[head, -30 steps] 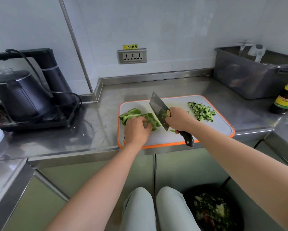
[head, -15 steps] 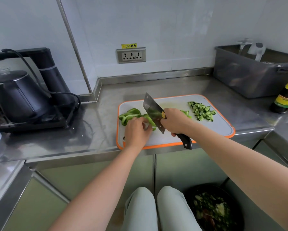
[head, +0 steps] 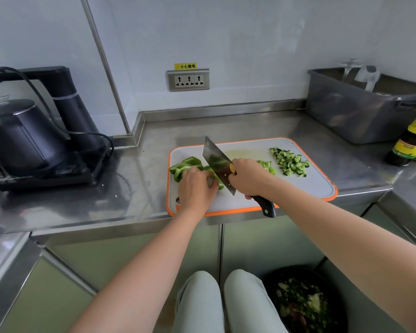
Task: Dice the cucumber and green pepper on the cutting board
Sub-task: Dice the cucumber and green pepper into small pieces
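- The rectangular white plastic cutting board (head: 310,186) with an orange rim lies on the stainless steel surface (head: 142,164), at its near edge.
- The green pepper (head: 187,164), cut into glossy curled strips, lies on the left part of the cutting board.
- The left hand (head: 196,188) rests on the near end of the strips, with its fingers curled down over them to hold them in place.
- The right hand (head: 247,177) grips the broad steel cleaver (head: 217,162) where the blade joins the dark handle. The handle end projects past the near rim of the cutting board.
- The blade stands edge-down across the right end of the strips, just beside the left hand.
- A small heap of diced pepper (head: 267,165) lies just beyond the right hand.
- The pile of diced cucumber (head: 290,162) lies further right, on the far right part of the cutting board.
- A black electric kettle (head: 21,135) stands at the far left of the surface.
- A grey plastic tub (head: 360,111) stands at the far right.
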Tool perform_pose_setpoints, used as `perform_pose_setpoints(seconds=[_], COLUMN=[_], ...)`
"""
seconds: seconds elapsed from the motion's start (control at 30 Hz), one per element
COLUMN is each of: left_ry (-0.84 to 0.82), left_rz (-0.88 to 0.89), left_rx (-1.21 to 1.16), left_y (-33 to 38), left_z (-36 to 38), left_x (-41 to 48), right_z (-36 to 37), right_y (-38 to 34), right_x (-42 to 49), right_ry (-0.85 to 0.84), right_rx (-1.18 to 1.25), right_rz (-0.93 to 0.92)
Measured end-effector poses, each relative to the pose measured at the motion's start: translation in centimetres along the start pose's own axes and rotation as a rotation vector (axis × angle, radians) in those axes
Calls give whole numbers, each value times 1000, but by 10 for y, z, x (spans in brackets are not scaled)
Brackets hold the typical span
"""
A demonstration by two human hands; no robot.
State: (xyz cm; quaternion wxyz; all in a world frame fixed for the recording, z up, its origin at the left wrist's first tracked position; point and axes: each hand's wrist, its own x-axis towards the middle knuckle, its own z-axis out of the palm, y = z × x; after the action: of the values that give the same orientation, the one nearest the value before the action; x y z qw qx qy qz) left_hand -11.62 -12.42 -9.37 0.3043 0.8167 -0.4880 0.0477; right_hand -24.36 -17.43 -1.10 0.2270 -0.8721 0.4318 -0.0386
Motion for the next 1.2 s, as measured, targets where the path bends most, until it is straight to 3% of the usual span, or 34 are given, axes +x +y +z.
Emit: perform_pose_setpoints(seconds=[0.67, 0.97, 1.2], left_ry=[-38, -27, -52], left_rz=[-15, -21, 11], left_rx=[-23, -41, -93], left_y=[0, -1, -7], left_z=[2, 5, 4], left_x=[2, 2, 4], right_z=[9, 24, 8], right_y=[-10, -13, 10], right_x=[13, 24, 19], right_ry=[-78, 90, 235], right_rx=[-24, -35, 125], right_rz=[55, 70, 25])
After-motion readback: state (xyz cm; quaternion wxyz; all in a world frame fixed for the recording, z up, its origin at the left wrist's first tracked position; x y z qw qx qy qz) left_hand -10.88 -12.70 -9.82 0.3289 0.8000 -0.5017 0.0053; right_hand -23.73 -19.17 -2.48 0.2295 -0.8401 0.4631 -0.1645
